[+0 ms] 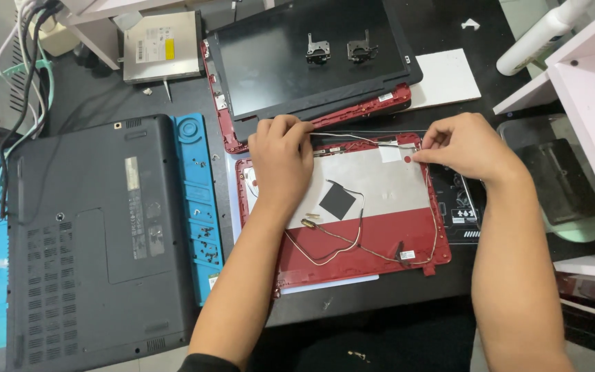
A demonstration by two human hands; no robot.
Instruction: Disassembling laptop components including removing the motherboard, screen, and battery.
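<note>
A dark grey laptop [98, 234] lay bottom-up at the left of the black tabletop [380, 303], resting on a blue work mat [197, 207], with an optical drive [162, 46] beyond it. At centre, a red laptop lid shell [366, 241] lay inner face up, its silver foil lining [373, 182] exposed and a small black square pad [337, 201] stuck near the middle. Along the shell's far edge ran a thin cable strip [363, 138], its long axis stretching from side to side between the person's two hands. The left hand [282, 160] was pressed down over the shell's far-left corner, fingers [290, 127] curled and pinching the strip's left end against the edge. The right hand [466, 146] met the strip's right end near the far-right corner, fingers [427, 143] closed in a fine pinch on it beside a small red dot [408, 158]. Both forearms reached in from the near edge, the left angled across the shell's near-left corner, the right coming up outside the shell's right side, so each hand held the end of the strip nearer to it. Loose antenna wires [352, 244] trailed across the red lower part of the shell. Behind it sat the detached screen panel in its black bezel [311, 62] with two metal hinges [339, 48] lying on top; a white bottle [538, 38] and pale shelving [587, 89] stood at the right.
</note>
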